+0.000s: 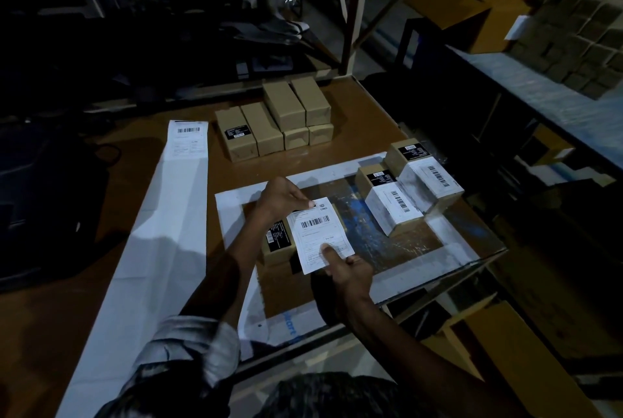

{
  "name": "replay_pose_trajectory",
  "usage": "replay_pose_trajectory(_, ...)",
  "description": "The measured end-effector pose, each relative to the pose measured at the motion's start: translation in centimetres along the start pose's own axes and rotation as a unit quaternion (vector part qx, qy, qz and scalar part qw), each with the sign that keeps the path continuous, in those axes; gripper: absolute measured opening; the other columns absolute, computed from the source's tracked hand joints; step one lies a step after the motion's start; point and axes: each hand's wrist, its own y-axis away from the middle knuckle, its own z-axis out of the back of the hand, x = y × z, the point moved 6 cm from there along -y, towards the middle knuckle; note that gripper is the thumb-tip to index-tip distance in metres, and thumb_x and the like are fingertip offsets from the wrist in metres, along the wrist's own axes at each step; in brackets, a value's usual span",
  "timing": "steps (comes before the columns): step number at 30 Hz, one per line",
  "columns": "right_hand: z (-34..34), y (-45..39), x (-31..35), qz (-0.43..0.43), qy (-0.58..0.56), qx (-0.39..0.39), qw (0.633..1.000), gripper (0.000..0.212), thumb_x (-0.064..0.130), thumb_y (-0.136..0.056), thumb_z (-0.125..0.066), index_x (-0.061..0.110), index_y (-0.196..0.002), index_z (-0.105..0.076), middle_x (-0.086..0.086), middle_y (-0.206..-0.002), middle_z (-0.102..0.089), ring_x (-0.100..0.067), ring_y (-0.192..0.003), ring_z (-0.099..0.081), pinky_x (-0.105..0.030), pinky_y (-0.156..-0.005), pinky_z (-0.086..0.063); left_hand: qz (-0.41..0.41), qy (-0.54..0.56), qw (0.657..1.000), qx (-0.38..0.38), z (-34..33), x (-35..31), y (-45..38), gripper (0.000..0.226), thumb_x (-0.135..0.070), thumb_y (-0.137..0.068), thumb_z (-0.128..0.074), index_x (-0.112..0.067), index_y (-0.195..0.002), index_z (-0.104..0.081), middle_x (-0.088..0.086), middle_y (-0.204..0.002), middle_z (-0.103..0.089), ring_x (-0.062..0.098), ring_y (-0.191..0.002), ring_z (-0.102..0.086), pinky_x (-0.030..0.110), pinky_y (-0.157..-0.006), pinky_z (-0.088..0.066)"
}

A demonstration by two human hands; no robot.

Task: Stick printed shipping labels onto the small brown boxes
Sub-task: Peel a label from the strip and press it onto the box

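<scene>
A printed shipping label [320,235] lay over a small brown box [277,242] near the front of the tabletop [364,121]. The left hand [281,196] pinched the label's far corner; the right hand [347,274] pressed its near edge with the thumb, other fingers curled. Two labelled boxes [413,196] sat touching to the right. Unlabelled boxes [274,119] were grouped farther back. A long backing strip [161,215] ran along the left.
</scene>
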Motion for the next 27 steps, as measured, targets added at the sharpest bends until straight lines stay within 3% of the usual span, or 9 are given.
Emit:
replay_pose_trajectory(6, 0.0, -0.2, 0.0, -0.014, 0.014, -0.016, 1.0, 0.015, 0.012, -0.081, -0.083, 0.002, -0.088, -0.075, -0.012, -0.088, -0.078, -0.031, -0.084, -0.076, -0.048, -0.081, -0.061, 0.005, 0.007, 1.0, 0.006, 0.2, -0.3, 0.6, 0.023, -0.02, -0.074, -0.087, -0.003, -0.089, -0.08, 0.009, -0.084, -0.077, 0.021, -0.081, -0.073, 0.027, -0.067, -0.052)
replay_pose_trajectory(10, 0.0, 0.2, 0.5, -0.021, 0.005, -0.003, 1.0, 0.013, 0.008, -0.084, -0.08, 0.0, -0.092, -0.074, -0.013, -0.09, -0.078, -0.025, -0.08, -0.076, -0.033, -0.067, -0.061, 0.016, -0.026, 0.999, 0.019, 0.4, -0.3, 0.4, 0.032, -0.02, -0.067, -0.091, -0.001, -0.089, -0.078, 0.01, -0.09, -0.077, 0.019, -0.079, -0.072, 0.028, -0.065, -0.053)
replay_pose_trajectory(13, 0.1, 0.8, 1.1, -0.027, 0.001, 0.006, 1.0, 0.015, 0.008, -0.085, -0.079, -0.003, -0.092, -0.073, -0.017, -0.092, -0.077, -0.026, -0.075, -0.076, -0.031, -0.061, -0.059, 0.013, -0.053, 0.998, 0.025, 0.3, -0.3, 0.4, 0.031, -0.025, -0.068, -0.092, -0.007, -0.089, -0.078, 0.006, -0.09, -0.076, 0.017, -0.082, -0.071, 0.038, -0.072, -0.057)
replay_pose_trajectory(16, -0.1, 1.4, 1.2, -0.077, -0.047, 0.06, 0.994, 0.024, 0.007, -0.089, -0.074, -0.013, -0.1, -0.067, -0.029, -0.085, -0.071, -0.028, -0.05, -0.059, -0.031, -0.048, -0.047, 0.004, -0.077, 0.997, 0.015, 0.4, -0.1, 0.9, 0.042, -0.037, -0.067, -0.091, -0.017, -0.101, -0.074, 0.0, -0.096, -0.076, 0.014, -0.086, -0.07, 0.042, -0.076, -0.057)
replay_pose_trajectory(18, -0.2, 1.7, 1.3, -0.126, -0.054, 0.109, 0.985, 0.039, 0.014, -0.09, -0.073, -0.016, -0.113, -0.062, -0.033, -0.083, -0.06, -0.025, -0.051, -0.048, -0.031, -0.048, -0.036, 0.005, -0.085, 0.996, 0.004, 0.6, -0.1, 1.4, 0.058, -0.045, -0.067, -0.089, -0.027, -0.116, -0.063, -0.001, -0.093, -0.076, 0.012, -0.084, -0.07, 0.038, -0.076, -0.056)
replay_pose_trajectory(20, 0.2, 1.5, 1.5, -0.183, 0.003, 0.139, 0.973, 0.045, 0.027, -0.092, -0.071, -0.011, -0.116, -0.064, -0.028, -0.086, -0.061, -0.026, -0.058, -0.05, -0.029, -0.048, -0.035, 0.008, -0.1, 0.995, -0.009, 0.7, -0.2, 1.9, 0.066, -0.051, -0.067, -0.087, -0.032, -0.122, -0.055, -0.005, -0.083, -0.075, 0.009, -0.079, -0.07, 0.035, -0.073, -0.055)
replay_pose_trajectory(24, 2.4, 1.3, 3.6, -0.234, 0.157, 0.144, 0.949, 0.054, 0.05, -0.092, -0.066, 0.002, -0.117, -0.069, -0.018, -0.101, -0.075, -0.021, -0.061, -0.069, -0.021, -0.043, -0.047, 0.018, -0.089, 0.995, -0.045, 1.0, -0.2, 3.3, 0.064, -0.056, -0.071, -0.083, -0.032, -0.12, -0.049, -0.009, -0.08, -0.072, 0.004, -0.075, -0.067, 0.028, -0.061, -0.048)
replay_pose_trajectory(26, 4.0, 0.5, 5.7, -0.131, 0.271, 0.084, 0.95, 0.05, 0.051, -0.092, -0.066, 0.006, -0.115, -0.071, -0.009, -0.096, -0.076, -0.016, -0.065, -0.071, -0.019, -0.049, -0.05, 0.015, -0.086, 0.994, -0.072, 1.2, 0.0, 4.2, 0.065, -0.054, -0.073, -0.081, -0.03, -0.124, -0.048, -0.01, -0.086, -0.07, 0.004, -0.077, -0.065, 0.026, -0.06, -0.047)
replay_pose_trajectory(27, 4.6, 0.1, 7.0, -0.038, 0.361, 0.04, 0.931, 0.048, 0.051, -0.093, -0.065, 0.009, -0.115, -0.071, -0.007, -0.098, -0.075, -0.018, -0.076, -0.071, -0.02, -0.06, -0.054, 0.015, -0.084, 0.992, -0.091, 1.3, 0.1, 4.7, 0.065, -0.05, -0.075, -0.082, -0.028, -0.126, -0.048, -0.009, -0.088, -0.068, 0.005, -0.076, -0.065, 0.026, -0.062, -0.048)
